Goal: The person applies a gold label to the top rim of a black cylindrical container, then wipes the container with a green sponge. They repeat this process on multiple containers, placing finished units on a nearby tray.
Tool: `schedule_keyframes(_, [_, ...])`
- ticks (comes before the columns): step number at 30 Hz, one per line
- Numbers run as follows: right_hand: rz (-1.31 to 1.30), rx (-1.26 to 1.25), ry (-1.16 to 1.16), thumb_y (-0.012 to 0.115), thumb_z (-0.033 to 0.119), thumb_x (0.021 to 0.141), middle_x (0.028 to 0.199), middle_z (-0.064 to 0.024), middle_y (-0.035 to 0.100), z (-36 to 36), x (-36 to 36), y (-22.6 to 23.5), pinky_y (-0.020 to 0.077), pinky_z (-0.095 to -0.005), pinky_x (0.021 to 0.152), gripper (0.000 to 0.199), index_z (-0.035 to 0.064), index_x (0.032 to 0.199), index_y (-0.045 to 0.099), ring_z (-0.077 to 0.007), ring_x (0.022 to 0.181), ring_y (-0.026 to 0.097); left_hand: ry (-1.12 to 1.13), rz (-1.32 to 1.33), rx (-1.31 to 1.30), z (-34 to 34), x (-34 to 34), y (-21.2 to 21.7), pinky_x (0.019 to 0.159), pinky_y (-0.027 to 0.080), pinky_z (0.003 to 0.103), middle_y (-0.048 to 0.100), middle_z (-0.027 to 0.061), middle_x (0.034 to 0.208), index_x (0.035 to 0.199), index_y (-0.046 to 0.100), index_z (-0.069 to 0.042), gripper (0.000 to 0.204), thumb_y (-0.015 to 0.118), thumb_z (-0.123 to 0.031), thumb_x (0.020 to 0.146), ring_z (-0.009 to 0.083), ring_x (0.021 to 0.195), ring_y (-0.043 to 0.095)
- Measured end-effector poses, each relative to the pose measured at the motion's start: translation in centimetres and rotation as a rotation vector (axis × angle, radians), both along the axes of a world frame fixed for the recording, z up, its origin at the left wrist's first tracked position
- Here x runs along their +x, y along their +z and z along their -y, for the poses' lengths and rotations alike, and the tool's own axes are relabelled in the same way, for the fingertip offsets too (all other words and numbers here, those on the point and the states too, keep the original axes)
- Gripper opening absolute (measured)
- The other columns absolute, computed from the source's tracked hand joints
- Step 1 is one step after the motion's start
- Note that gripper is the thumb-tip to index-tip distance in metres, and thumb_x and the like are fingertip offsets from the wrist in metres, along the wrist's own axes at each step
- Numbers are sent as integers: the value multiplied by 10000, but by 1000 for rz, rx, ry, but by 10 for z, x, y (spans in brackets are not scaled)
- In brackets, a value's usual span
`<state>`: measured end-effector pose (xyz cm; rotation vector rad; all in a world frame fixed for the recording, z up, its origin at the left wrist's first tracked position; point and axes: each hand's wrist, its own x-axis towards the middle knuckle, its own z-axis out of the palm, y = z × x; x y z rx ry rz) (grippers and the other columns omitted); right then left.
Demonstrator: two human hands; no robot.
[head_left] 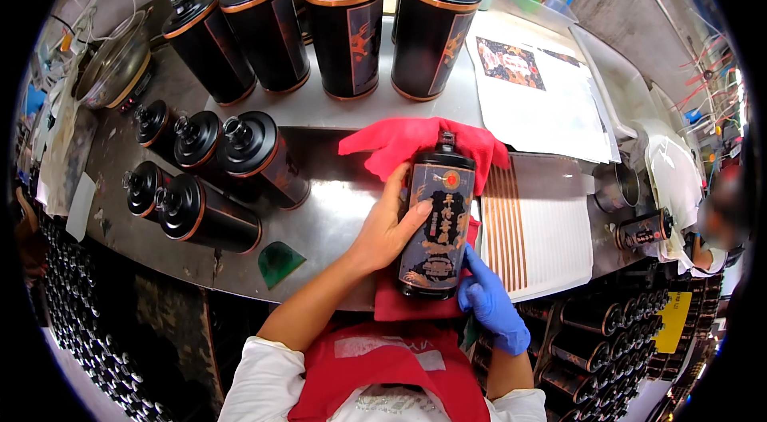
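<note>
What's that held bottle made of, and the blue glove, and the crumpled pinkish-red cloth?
Held bottle: perhaps black-coated glass or ceramic; its dark neck looks glossy.
Blue glove: probably thin, smooth rubber; it hugs the fingers.
Crumpled cloth: fabric, matte, with soft folds; I can't tell which fibre.

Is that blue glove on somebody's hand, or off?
On. The blue glove covers the right hand, with bare forearm showing below it.

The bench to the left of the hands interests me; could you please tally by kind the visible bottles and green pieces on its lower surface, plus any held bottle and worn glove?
Bottles on the lower bench: 5
Green piece: 1
Held bottle, in the left hand: 1
Worn blue glove: 1
Total: 8
</note>
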<state>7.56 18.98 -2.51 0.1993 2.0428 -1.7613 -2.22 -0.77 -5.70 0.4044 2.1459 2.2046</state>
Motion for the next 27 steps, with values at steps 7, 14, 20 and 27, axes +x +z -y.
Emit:
schedule_keyframes(7, [317, -919, -589, 480, 319, 922, 892, -71, 606, -49, -29, -26, 490, -276, 572, 426, -19, 1181, 495, -120, 635, 563, 36, 179, -91, 4, -14, 8, 546, 452, 279, 573, 103, 739, 1297, 285, 18, 516, 465, -301, 934, 151, 600, 553])
schedule_keyframes(14, [-123, -178, -371, 642, -95, 714, 930, -83, 637, -17, -25, 56, 525, -273, 716, 438, 27, 1119, 530, -154, 794, 623, -335, -23, -139, 40, 6, -1, 1035, 308, 374, 362, 217, 1382, 1453, 33, -20, 958, 643, -387, 813, 310, 1252, 401])
schedule_keyframes(20, [-967, 521, 312, 720, 106, 739, 905, -87, 655, 18, -96, 83, 512, -298, 644, 310, 112, 1042, 656, -242, 746, 631, -297, 317, 185, 32, 10, 8, 926, 419, 339, 418, 142, 1344, 1470, 125, -106, 803, 629, -243, 860, 201, 1071, 528])
schedule_keyframes(27, [-806, 292, 111, 722, 75, 730, 917, -98, 654, 21, -150, 94, 518, -284, 724, 307, 80, 1031, 660, -194, 790, 637, -338, 215, 166, 35, 11, 14, 926, 409, 327, 438, 118, 1307, 1468, 119, -85, 814, 642, -170, 850, 182, 1052, 528])
